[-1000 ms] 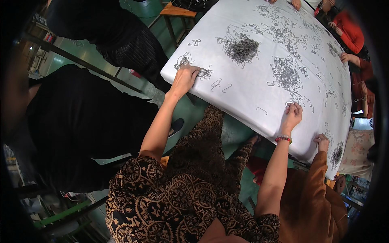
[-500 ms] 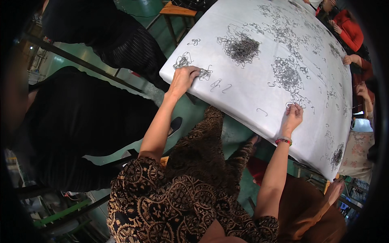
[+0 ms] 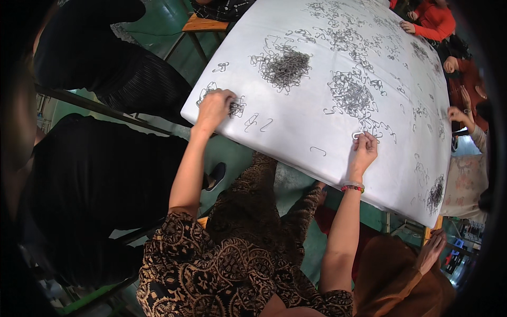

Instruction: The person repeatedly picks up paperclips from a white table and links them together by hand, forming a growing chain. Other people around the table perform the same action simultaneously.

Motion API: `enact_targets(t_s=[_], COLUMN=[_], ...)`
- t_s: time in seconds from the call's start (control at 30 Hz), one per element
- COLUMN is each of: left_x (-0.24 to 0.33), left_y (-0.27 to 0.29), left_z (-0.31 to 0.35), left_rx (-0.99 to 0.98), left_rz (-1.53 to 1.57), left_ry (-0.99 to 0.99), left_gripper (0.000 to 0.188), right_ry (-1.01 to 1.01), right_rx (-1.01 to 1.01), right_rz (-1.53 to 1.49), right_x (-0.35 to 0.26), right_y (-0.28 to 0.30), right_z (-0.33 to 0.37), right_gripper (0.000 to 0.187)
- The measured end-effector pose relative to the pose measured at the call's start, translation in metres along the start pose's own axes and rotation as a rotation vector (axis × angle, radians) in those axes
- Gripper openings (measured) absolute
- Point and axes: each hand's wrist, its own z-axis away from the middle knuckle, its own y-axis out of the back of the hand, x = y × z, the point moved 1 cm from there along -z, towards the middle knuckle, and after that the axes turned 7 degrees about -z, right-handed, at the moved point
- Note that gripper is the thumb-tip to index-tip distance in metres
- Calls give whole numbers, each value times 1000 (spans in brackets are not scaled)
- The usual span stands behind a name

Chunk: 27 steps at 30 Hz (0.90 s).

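Observation:
Many thin, bent metal hooks lie on a table covered in white cloth [image 3: 296, 124]. At the near left corner my left hand [image 3: 214, 110] rests over a small cluster of hooks [image 3: 236, 107], its fingers curled in and pressed together. Whatever those fingers hold is hidden. My right hand [image 3: 364, 152], with a beaded bracelet at the wrist, pinches a shiny metal hook [image 3: 356, 136] between thumb and fingertips. That hand is just short of a larger scattered heap of hooks [image 3: 351, 94]. Between my hands lie a single hook [image 3: 318, 151] and several loose ones [image 3: 257, 124].
A dense dark heap of hooks [image 3: 288, 68] sits farther back, and another pile [image 3: 435, 194] lies near the right corner. People in red [image 3: 435, 24] and brown [image 3: 401, 269] sit along the right side. Someone in black [image 3: 111, 190] is close on my left. A wooden stool [image 3: 206, 24] stands beyond.
The view has shifted, so the table and hooks appear farther left and slightly lower. Both my hands stay beside the same hooks, the right one still pinching its hook.

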Motion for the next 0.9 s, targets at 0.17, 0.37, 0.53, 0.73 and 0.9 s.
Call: enact_targets(t_s=[0.17, 0.37, 0.53, 0.73, 0.9], left_x=[3, 73, 98, 76, 61], left_y=[4, -59, -92, -87, -100], left_z=[-6, -57, -74, -50, -71], left_rx=[42, -11, -23, 46, 46], left_rz=[-29, 29, -138, 23, 453], left_ry=[-134, -144, -73, -127, -61], left_gripper=[14, 17, 17, 18, 19], right_ry=[-5, 13, 5, 12, 138], right_rx=[3, -1, -1, -3, 3], right_rz=[65, -36, 21, 34, 201], right_x=[0, 0, -2, 3, 17], right_y=[-1, -2, -2, 3, 9], right_z=[-1, 0, 0, -3, -8], right_gripper=[11, 10, 9, 9, 14])
